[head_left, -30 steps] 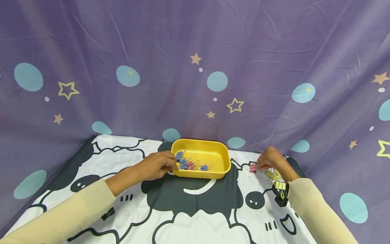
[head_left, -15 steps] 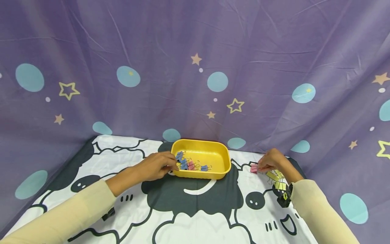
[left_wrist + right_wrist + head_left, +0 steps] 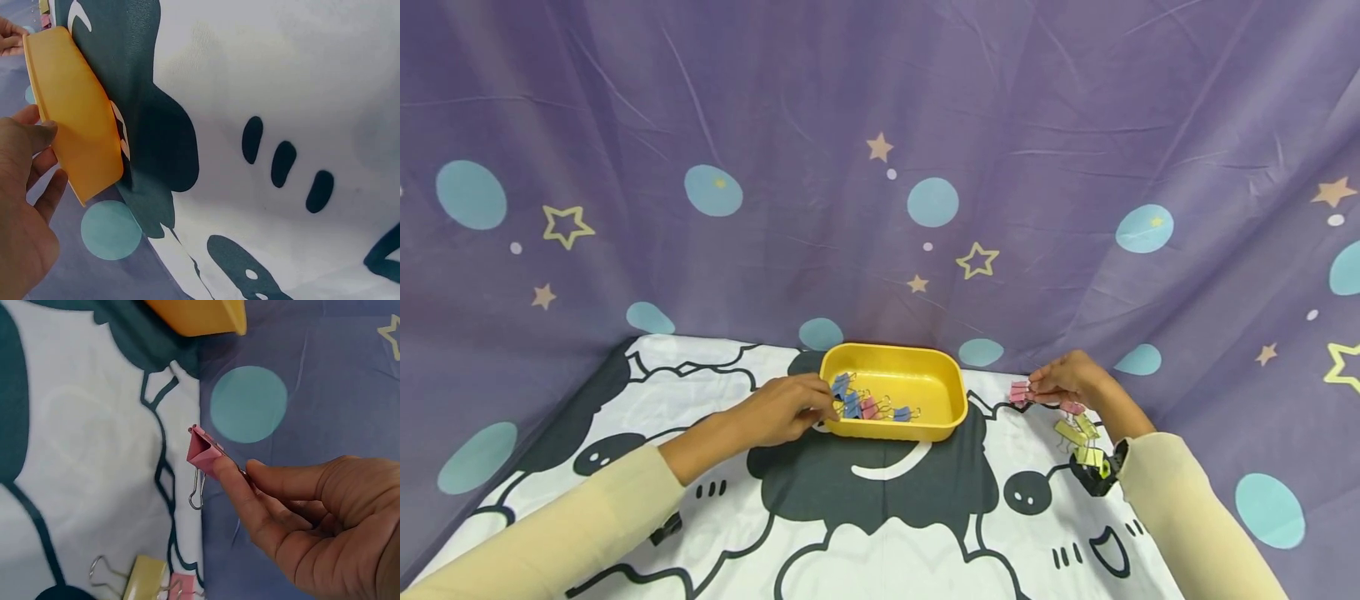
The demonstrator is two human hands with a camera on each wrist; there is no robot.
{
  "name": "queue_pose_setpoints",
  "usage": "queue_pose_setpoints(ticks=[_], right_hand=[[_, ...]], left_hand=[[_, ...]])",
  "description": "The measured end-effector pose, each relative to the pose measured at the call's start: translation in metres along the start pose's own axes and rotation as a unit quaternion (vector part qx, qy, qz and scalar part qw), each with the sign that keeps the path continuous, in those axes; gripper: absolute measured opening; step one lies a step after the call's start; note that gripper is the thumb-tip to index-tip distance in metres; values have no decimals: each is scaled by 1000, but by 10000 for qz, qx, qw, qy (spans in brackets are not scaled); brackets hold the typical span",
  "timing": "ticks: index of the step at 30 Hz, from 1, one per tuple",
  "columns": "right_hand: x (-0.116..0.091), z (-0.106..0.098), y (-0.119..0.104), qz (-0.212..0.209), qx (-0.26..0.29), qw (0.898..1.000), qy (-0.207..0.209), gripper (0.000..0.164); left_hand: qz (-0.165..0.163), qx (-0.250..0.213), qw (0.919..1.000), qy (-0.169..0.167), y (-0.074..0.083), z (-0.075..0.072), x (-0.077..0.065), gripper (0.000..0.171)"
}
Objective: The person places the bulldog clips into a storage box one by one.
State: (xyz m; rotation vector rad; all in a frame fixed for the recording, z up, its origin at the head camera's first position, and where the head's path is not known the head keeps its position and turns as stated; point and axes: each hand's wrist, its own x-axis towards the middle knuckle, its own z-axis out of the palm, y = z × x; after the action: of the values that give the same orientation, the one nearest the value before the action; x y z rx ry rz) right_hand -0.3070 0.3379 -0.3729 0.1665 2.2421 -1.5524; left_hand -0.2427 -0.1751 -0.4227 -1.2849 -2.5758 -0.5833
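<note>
My right hand point(image 3: 1067, 379) pinches a pink binder clip point(image 3: 201, 450) by its wire handle between thumb and index finger, raised over the far right of the cloth. My left hand point(image 3: 790, 408) grips the left end of a yellow tray point(image 3: 887, 429); in the left wrist view its thumb lies on the tray's outer wall point(image 3: 81, 112). Inside the tray, near that hand, lie blue binder clips point(image 3: 852, 406) and a pink one point(image 3: 870, 407). Under the right forearm rest yellow binder clips point(image 3: 1071, 432) and another pink clip point(image 3: 182, 586).
A white cloth with dark sheep drawings point(image 3: 880, 492) covers the table. Behind it hangs a purple curtain point(image 3: 820, 250) with stars and dots, close to the tray's far side. The loose clips are grouped at the table's right.
The right hand has lifted the pink clip up from the cloth, uncovering another pink clip beside the yellow ones. The left hand and the tray stay where they were.
</note>
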Motion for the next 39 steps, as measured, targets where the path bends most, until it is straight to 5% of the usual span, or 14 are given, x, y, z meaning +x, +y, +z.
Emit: queue_pose_setpoints(ticks=[15, 39], right_hand=[[-3, 17, -39, -448, -167, 9988, -86, 42], [-6, 103, -93, -887, -452, 9942, -401, 36]], left_hand=[[10, 60, 10000, 1, 1, -1, 1, 27], [85, 87, 9999, -6, 0, 0, 1, 26]])
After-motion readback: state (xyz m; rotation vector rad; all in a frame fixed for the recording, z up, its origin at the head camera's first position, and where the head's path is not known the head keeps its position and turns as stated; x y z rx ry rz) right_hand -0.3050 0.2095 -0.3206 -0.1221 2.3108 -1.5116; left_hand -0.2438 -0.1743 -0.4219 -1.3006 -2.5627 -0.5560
